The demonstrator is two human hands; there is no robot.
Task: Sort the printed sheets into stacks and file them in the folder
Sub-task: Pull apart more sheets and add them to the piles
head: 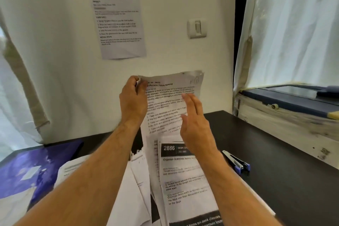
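Single head-worn view, forward and down, close over the desk point(275, 152), facing the wall point(55, 42).

I see thin matt paper in the raised sheet point(172, 97), creased along its top edge. The worktop point(275, 152) looks dark and matt. The folder point(33, 167) shines like glossy blue plastic; the stapler point(236, 162) shows bright metal and blue plastic.
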